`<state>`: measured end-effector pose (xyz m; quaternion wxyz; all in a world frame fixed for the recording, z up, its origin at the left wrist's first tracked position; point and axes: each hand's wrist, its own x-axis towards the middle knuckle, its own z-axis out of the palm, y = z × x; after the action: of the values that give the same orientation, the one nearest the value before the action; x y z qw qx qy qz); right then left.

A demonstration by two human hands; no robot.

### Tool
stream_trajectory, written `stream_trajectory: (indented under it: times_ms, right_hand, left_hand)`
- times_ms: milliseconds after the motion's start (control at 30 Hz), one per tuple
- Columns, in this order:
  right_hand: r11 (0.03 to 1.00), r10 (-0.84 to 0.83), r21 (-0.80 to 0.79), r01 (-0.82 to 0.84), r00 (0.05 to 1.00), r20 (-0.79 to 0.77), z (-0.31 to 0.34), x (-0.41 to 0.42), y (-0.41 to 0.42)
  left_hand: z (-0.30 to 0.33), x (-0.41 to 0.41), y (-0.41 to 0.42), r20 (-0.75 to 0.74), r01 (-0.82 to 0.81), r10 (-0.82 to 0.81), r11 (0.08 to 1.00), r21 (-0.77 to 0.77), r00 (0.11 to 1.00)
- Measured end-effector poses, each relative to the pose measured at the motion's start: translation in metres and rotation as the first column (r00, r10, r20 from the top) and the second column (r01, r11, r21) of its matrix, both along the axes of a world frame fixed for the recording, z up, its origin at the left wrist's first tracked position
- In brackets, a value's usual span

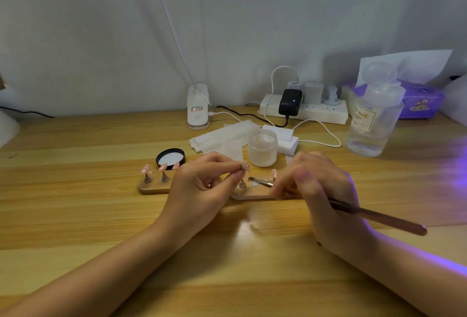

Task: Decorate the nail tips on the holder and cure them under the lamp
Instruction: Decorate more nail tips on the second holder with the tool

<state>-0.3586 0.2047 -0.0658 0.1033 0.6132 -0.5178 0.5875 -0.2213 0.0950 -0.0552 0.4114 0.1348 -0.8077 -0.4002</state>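
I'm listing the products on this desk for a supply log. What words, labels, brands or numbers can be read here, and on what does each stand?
"NAIL": on the cream label of the clear bottle; the word before it is cut off, and the smaller lines beneath are too blurred to read.
Sticker on the white lamp base: print is there, too small to read.
Purple tissue box: a printed picture, no readable words.
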Motion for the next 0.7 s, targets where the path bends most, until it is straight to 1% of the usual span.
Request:
stream_trajectory:
  times_ms: [167, 367, 533, 700]
  right_hand:
    - [0.997, -0.047, 0.057, 0.051, 0.997, -0.068, 0.0018, -0.0002, -0.0026]
    - [1.0, -0.022, -0.002, 0.021, 0.999, -0.041, -0.0007, -0.0002, -0.0003]
    - [0.997, -0.068, 0.03, 0.072, 0.989, -0.129, 0.001, -0.0003, -0.003]
    - [0.999, -0.038, 0.005, 0.038, 0.999, -0.025, -0.0018, -0.0007, -0.0005]
  left_hand:
    - [0.0013, 0.0017, -0.0002, 0.018, 0.005, -0.004, 1.0, -0.015, 1.0]
    - [0.0013, 0.0025, 0.0, 0.03, 0.005, -0.005, 1.0, 0.001, 1.0]
    - [0.0015, 0.0025, 0.0008, 0.029, 0.008, -0.008, 1.0, -0.021, 1.0]
    - [0.0, 0.0023, -0.0003, 0.027, 0.0, 0.0, 1.0, -0.015, 1.0]
